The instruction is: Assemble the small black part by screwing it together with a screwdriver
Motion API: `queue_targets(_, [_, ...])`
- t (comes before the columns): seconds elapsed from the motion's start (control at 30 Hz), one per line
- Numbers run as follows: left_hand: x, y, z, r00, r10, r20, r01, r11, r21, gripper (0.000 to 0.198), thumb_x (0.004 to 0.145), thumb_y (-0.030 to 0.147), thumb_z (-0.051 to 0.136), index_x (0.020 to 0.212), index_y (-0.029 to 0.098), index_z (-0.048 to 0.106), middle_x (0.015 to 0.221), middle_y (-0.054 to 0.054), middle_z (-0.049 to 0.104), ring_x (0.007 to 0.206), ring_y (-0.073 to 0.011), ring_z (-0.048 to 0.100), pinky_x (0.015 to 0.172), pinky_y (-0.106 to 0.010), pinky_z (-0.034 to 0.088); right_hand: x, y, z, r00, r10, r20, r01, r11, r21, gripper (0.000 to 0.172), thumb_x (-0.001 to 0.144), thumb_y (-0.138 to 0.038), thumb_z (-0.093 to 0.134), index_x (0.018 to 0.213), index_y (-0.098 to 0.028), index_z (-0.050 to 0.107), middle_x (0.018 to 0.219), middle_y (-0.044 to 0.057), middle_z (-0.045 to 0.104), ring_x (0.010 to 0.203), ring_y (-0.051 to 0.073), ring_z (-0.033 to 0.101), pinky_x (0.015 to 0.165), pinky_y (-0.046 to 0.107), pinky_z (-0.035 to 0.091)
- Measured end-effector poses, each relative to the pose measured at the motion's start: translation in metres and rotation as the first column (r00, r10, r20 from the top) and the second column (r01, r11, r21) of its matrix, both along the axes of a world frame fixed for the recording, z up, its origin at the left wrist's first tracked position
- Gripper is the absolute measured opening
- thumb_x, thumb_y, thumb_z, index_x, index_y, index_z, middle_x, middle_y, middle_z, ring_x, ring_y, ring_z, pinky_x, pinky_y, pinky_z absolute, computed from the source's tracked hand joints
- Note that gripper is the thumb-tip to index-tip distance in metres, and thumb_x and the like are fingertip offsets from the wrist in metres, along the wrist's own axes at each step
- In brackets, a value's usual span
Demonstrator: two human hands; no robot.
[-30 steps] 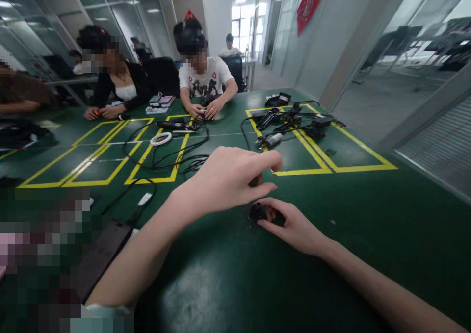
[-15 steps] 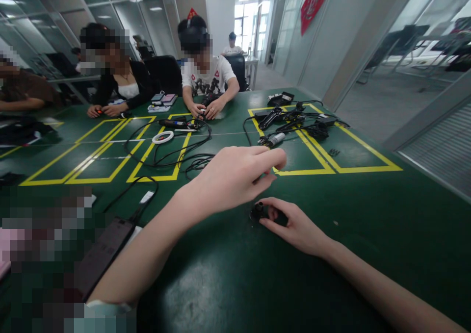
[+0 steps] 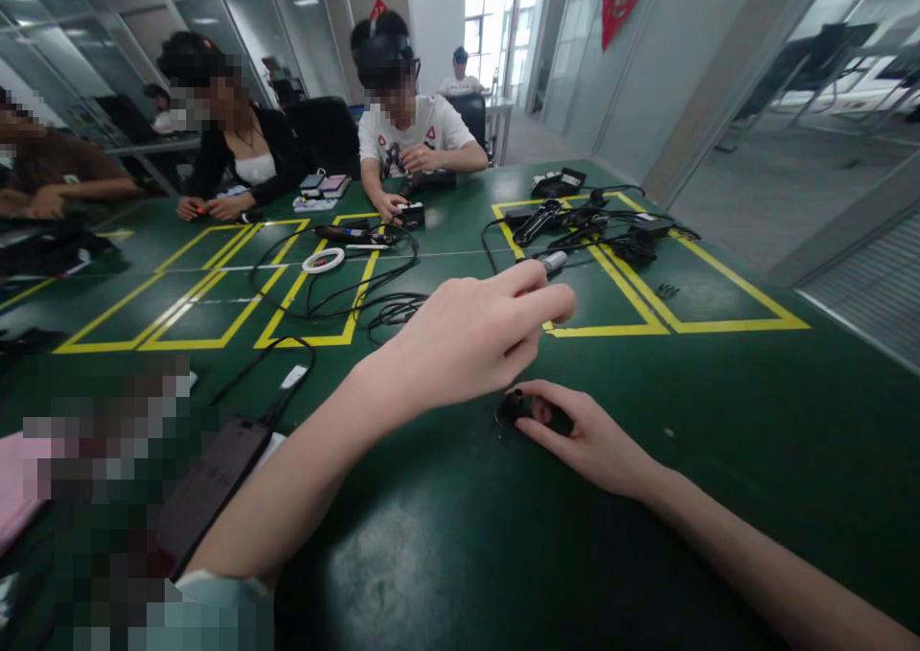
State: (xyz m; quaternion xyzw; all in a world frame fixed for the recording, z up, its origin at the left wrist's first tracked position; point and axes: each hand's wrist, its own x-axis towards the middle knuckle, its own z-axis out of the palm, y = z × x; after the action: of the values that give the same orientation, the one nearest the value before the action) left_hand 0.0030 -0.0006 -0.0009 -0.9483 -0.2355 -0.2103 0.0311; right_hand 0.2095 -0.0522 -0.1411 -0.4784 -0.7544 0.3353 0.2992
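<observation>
My right fingers (image 3: 559, 395) pinched a black piece (image 3: 513, 405), probably to steady it; whether my curled left fingers (image 3: 550, 308) gripped anything, I couldn't tell.

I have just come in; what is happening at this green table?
The person's right hand holds a small black part at the surface of the green table. The left hand hovers close by; whether it holds anything is unclear. Farther across, a co-worker's hand touches a black object, and black cables lie over yellow tape.
</observation>
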Motion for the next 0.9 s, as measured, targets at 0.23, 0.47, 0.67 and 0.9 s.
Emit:
queue_targets(0.23, [0.0002,-0.0013,0.0031,0.998,-0.067,-0.017,0.068,0.998,0.005,0.019,0.090,0.012,0.049,0.103,0.016,0.063,0.103,-0.007,0.064,0.086,-0.0164,0.060,0.074,-0.028,0.046,-0.0010,-0.0005,0.0014,1.000,-0.002,-0.011,0.003,1.000,0.025,0.019,0.093,-0.035,0.060,0.103,-0.020,0.066,0.076,0.002,0.063,0.067,0.018,0.058,0.060,0.030,0.048])
queue_targets(0.47, [-0.0002,-0.0021,0.0037,0.998,-0.048,-0.028,0.049,0.999,0.023,0.020,0.095,0.018,0.047,0.108,0.017,0.063,0.109,-0.007,0.065,0.083,-0.0155,0.061,0.070,-0.028,0.045,-0.0001,-0.0006,0.0000,1.000,-0.005,-0.024,0.005,1.000,0.004,0.021,0.093,-0.035,0.061,0.105,-0.020,0.066,0.076,0.002,0.063,0.067,0.019,0.058,0.056,0.029,0.048])
queue_targets(0.67, [-0.0007,-0.0035,0.0059,0.996,-0.072,-0.051,0.072,0.997,0.002,0.026,0.091,0.013,0.046,0.110,0.017,0.064,0.109,-0.008,0.065,0.086,-0.0161,0.061,0.073,-0.028,0.045,0.0000,-0.0004,0.0007,1.000,-0.001,-0.024,0.001,1.000,0.019,0.016,0.093,-0.034,0.062,0.101,-0.021,0.066,0.076,0.002,0.063,0.066,0.018,0.058,0.054,0.027,0.048])
queue_targets(0.9, [-0.0006,-0.0031,0.0060,0.996,-0.080,-0.040,0.080,0.997,0.006,0.025,0.087,0.016,0.050,0.108,0.017,0.063,0.102,-0.007,0.065,0.086,-0.0178,0.060,0.074,-0.030,0.044,0.0004,0.0002,0.0002,1.000,0.003,-0.016,-0.002,0.999,0.040,0.016,0.094,-0.035,0.061,0.099,-0.020,0.065,0.076,0.002,0.064,0.067,0.018,0.059,0.060,0.029,0.049])
